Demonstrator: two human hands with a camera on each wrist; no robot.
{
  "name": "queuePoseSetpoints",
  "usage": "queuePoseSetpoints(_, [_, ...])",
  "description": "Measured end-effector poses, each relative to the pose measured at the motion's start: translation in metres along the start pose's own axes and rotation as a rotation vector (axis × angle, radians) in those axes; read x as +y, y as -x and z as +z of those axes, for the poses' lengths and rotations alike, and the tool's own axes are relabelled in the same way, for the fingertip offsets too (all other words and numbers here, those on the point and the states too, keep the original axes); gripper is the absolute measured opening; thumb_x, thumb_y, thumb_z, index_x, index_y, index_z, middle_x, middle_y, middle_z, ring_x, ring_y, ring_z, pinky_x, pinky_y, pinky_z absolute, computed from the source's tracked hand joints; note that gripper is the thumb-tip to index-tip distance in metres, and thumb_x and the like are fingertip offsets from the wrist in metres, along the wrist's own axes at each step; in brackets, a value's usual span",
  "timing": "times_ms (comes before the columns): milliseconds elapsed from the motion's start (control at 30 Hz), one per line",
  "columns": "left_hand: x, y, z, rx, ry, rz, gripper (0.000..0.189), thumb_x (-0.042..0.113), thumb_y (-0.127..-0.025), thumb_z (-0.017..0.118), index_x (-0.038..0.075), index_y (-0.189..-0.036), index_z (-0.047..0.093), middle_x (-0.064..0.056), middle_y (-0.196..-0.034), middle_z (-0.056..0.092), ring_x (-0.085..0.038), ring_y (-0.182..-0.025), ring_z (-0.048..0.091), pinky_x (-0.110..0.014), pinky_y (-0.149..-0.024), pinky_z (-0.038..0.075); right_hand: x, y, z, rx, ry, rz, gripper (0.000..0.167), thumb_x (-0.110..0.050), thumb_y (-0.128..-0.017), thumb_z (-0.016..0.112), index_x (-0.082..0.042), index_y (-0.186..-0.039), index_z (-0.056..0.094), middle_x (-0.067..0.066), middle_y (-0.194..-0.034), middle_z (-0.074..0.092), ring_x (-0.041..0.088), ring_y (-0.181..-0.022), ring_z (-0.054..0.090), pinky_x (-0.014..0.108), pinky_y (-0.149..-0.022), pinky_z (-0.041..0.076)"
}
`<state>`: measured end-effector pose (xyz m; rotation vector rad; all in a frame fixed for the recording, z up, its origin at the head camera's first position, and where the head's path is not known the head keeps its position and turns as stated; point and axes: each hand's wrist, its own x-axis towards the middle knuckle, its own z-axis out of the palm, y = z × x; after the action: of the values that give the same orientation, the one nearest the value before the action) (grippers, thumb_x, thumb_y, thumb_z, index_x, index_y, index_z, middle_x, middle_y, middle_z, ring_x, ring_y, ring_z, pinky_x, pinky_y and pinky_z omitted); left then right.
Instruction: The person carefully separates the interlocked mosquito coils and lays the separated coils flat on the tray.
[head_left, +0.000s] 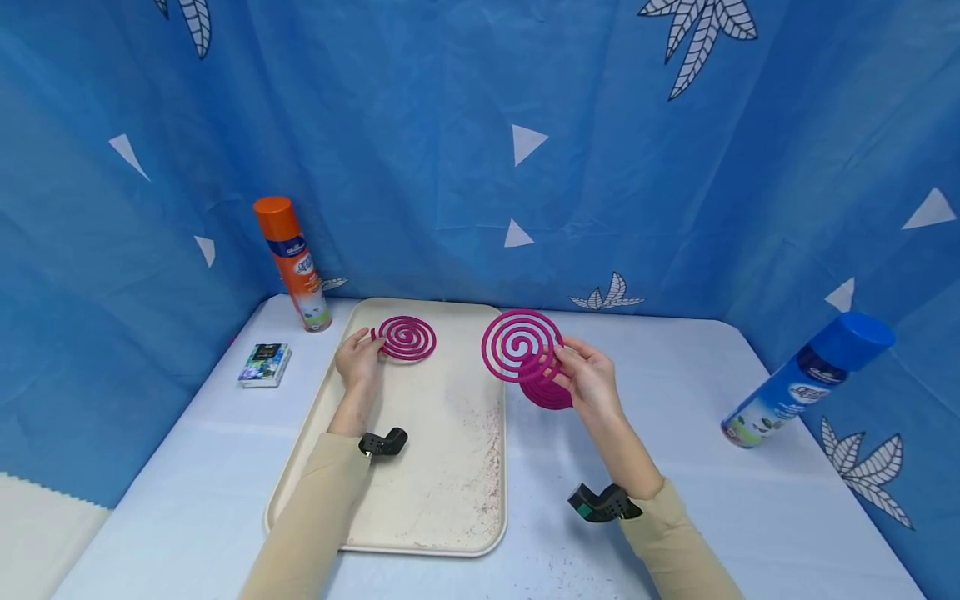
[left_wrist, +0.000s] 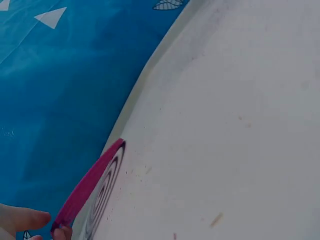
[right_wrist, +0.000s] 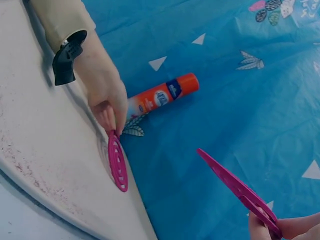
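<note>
My left hand (head_left: 360, 357) pinches the outer edge of a magenta mosquito coil (head_left: 407, 338) at the far left part of the beige tray (head_left: 420, 533). In the left wrist view that coil (left_wrist: 85, 192) appears nearly edge-on, tilted close above the tray surface. Another magenta mosquito coil (head_left: 521, 346) is raised near the tray's right edge, its rim gripped between the thumb and fingers of my right hand (head_left: 591, 379). Behind and below it lies more magenta coil (head_left: 550, 397) on the white table, partly hidden by the raised coil and my fingers.
An orange spray can (head_left: 295, 265) stands at the back left. A small patterned box (head_left: 265, 365) lies left of the tray. On the right stands a blue spray can (head_left: 802, 383). A blue patterned curtain (head_left: 450, 167) closes off the back and sides of the white table (head_left: 660, 367).
</note>
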<state>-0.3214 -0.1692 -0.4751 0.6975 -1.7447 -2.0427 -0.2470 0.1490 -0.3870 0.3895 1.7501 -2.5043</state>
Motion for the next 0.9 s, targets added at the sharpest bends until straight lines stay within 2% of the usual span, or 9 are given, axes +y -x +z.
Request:
queuePoseSetpoints(67, [0.0,0.0,-0.002,0.007,-0.047,0.02,0.046,0.0,-0.086,0.062,-0.003,-0.132,0.053,-0.024,-0.122,0.063,-0.013,-0.088,0.065,-0.015,-0.072,0.051,0.004,-0.003,0.001,0.008,0.007,0.0,0.036,-0.007,-0.095,0.054,0.002,-0.13,0.048,-0.006,-0.079,0.069,0.004,-0.07,0.068,0.018,-0.062,0.057])
queuePoseSetpoints(167, [0.0,0.0,-0.003,0.019,-0.091,0.052,0.046,0.0,-0.087,0.062,-0.003,-0.131,0.053,-0.026,-0.127,0.059,-0.024,-0.113,0.06,-0.026,-0.091,0.052,0.01,-0.009,0.004,0.019,0.018,-0.004,0.037,-0.007,-0.095,0.055,0.003,-0.13,0.049,-0.007,-0.076,0.069,0.003,-0.068,0.067,0.017,-0.059,0.055])
queuePoseSetpoints(300, [0.0,-0.001,-0.002,0.033,-0.086,0.095,0.042,-0.002,-0.087,0.06,-0.007,-0.128,0.055,-0.027,-0.128,0.058,-0.033,-0.122,0.055,-0.039,-0.104,0.046,0.019,-0.019,0.01,0.02,0.034,-0.008,0.039,-0.007,-0.095,0.056,0.004,-0.131,0.049,-0.008,-0.074,0.068,0.003,-0.066,0.066,0.015,-0.057,0.054])
queuePoseSetpoints(367, [0.0,-0.002,-0.001,0.051,-0.071,0.111,0.039,-0.003,-0.087,0.059,-0.007,-0.126,0.056,-0.027,-0.126,0.059,-0.033,-0.121,0.056,-0.039,-0.104,0.046,0.023,-0.024,0.014,0.02,0.041,-0.009,0.039,-0.007,-0.094,0.056,0.004,-0.131,0.049,-0.008,-0.074,0.067,0.003,-0.065,0.065,0.015,-0.056,0.054])
queuePoseSetpoints(467, [-0.001,-0.004,0.0,0.082,-0.064,0.124,0.036,-0.001,-0.086,0.061,-0.006,-0.122,0.06,-0.025,-0.121,0.063,-0.027,-0.112,0.061,-0.033,-0.1,0.049,0.03,-0.034,0.024,0.016,0.052,-0.018,0.039,-0.006,-0.095,0.056,0.004,-0.132,0.049,-0.008,-0.075,0.068,0.003,-0.066,0.065,0.015,-0.056,0.054])
queuePoseSetpoints(567, [0.0,-0.004,0.0,0.092,-0.057,0.132,0.033,0.002,-0.086,0.063,-0.006,-0.118,0.063,-0.024,-0.115,0.066,-0.016,-0.099,0.064,-0.021,-0.09,0.051,0.037,-0.047,0.036,0.037,0.041,-0.026,0.035,-0.005,-0.094,0.057,0.003,-0.128,0.053,-0.006,-0.075,0.067,0.003,-0.065,0.065,0.015,-0.057,0.054])
queuePoseSetpoints(700, [0.002,-0.002,0.001,0.104,-0.04,0.153,0.031,0.003,-0.085,0.065,-0.006,-0.114,0.065,-0.025,-0.109,0.068,-0.005,-0.083,0.064,-0.007,-0.074,0.047,0.049,-0.065,0.051,0.069,0.054,-0.035,0.031,-0.004,-0.093,0.057,0.003,-0.123,0.056,-0.004,-0.075,0.065,0.004,-0.065,0.064,0.016,-0.056,0.054])
queuePoseSetpoints(900, [0.002,-0.002,0.003,0.102,-0.018,0.196,0.028,0.002,-0.085,0.065,-0.008,-0.112,0.064,-0.027,-0.104,0.068,0.005,-0.071,0.057,-0.005,-0.067,0.045,0.068,-0.09,0.066,0.127,0.124,-0.021,0.027,-0.002,-0.092,0.057,0.004,-0.118,0.059,0.0,-0.076,0.059,0.004,-0.058,0.06,0.016,-0.051,0.051])
